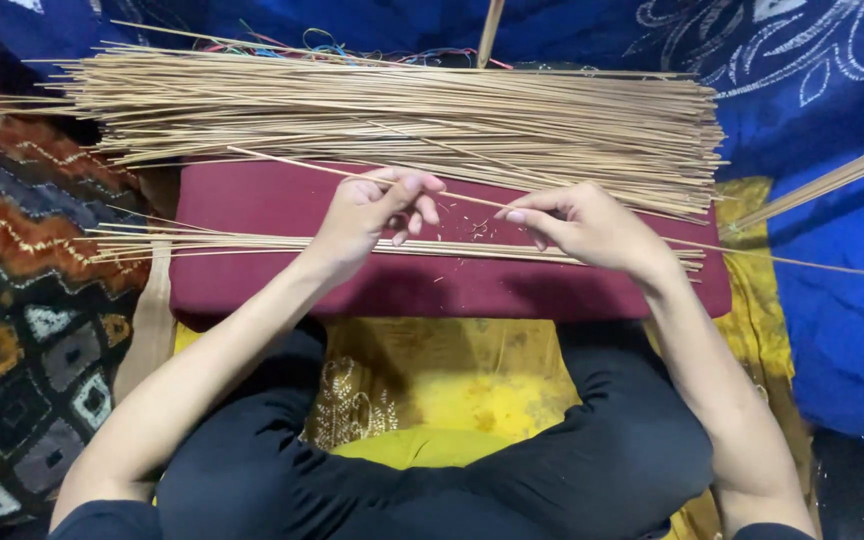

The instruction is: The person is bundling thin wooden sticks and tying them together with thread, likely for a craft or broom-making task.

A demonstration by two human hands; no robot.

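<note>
While resting on the maroon cushion (282,200), left hand (367,215) and right hand (582,225) each pinch one thin stick (472,199) beside the stick pile (402,115).

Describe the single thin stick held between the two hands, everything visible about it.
The single stick is a very thin, straight, pale tan sliver, like split bamboo or reed. It runs slanted across the maroon cushion, from upper left near the big stick pile down to the lower right, past the cushion's edge. The left hand pinches it between thumb and fingers; the right hand pinches it further along. It looks whole and unbent.
</note>
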